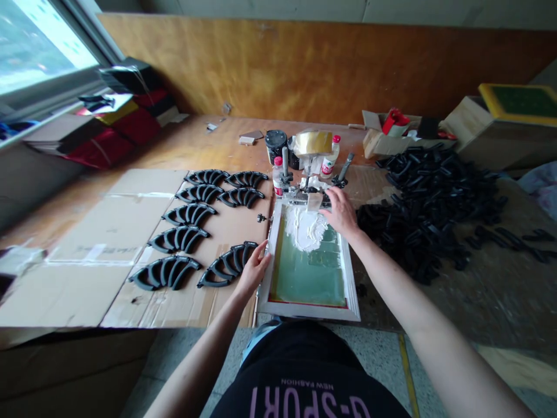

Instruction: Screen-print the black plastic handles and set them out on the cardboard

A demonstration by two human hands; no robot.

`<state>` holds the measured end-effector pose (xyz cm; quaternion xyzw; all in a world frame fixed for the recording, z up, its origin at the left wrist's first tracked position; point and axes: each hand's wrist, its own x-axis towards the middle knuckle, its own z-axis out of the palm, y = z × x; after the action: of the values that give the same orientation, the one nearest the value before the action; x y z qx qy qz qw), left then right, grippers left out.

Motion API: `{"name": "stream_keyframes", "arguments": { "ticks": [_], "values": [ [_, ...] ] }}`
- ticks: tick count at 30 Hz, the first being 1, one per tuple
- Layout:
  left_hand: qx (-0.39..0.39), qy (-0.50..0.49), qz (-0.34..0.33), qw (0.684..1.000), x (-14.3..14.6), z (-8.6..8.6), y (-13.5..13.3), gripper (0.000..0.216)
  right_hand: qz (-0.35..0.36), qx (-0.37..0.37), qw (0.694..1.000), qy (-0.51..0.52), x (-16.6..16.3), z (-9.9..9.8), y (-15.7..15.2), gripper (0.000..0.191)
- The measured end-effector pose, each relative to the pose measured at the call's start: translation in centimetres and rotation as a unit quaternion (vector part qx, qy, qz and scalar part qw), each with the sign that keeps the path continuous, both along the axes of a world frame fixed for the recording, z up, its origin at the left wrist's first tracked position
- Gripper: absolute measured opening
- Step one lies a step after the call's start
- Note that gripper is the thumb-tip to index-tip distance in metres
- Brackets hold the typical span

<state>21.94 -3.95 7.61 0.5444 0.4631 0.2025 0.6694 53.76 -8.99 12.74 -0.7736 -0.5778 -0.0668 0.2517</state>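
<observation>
One framed screen (308, 309), left hand (256, 268) at its left edge, fingers loosely spread. Right hand (342, 213) beside white paste (305, 230), fingers curved (can't tell if gripping).

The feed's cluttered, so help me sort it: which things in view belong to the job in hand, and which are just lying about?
Likely in the job:
framed screen
white paste on it
black curved pieces in rows
heaped black pieces

Seemingly just lying about:
yellow-framed green panel
red-and-black stack at left

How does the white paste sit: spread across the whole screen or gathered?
Gathered: the paste is at the far end; nearer, the screen shows mostly green.
</observation>
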Motion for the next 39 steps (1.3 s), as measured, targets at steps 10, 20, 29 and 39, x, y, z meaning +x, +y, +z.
{"name": "stream_keyframes", "arguments": {
  "ticks": [10,20,29,39],
  "values": [
    [0.028,0.023,-0.001,0.999,0.0,-2.2,0.3,0.062,0.111,-0.158,0.979,-0.066,-5.3,-2.1,-0.9,0.013],
    [0.019,0.015,0.003,1.0,0.2,-1.6,0.1,0.06,0.232,-0.161,0.958,-0.036,-4.9,0.2,-2.8,0.012],
    [-0.009,0.022,0.014,1.0,0.3,0.1,0.1,0.063,0.228,-0.124,0.966,-0.017,-5.1,-0.7,-4.1,0.017],
    [0.06,0.0,-0.002,0.998,0.9,8.5,0.9,0.059,-0.058,-0.068,0.996,0.015,3.4,3.7,1.1,0.049]
  ]
}}
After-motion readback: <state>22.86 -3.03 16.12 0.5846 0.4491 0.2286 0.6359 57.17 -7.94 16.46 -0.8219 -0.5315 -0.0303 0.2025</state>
